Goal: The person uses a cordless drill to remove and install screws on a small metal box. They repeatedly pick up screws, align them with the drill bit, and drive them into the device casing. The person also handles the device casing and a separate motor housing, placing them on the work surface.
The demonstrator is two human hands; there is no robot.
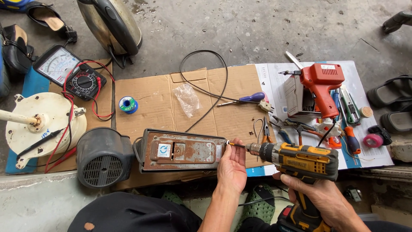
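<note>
A rusty grey metal appliance base (182, 150) lies on its side on a sheet of cardboard (156, 96). My left hand (231, 165) rests against its right end, fingers beside the drill bit. My right hand (319, 195) grips the handle of a yellow and black cordless drill (300, 161). The drill points left, and its bit tip touches the right end of the base.
A dark motor housing (103, 157) and a cream fan motor (40, 124) lie left. A multimeter (68, 71) with red leads, a solder spool (128, 104) and a kettle (110, 23) sit behind. A red soldering gun (319, 88), pliers, screwdrivers and tape lie right.
</note>
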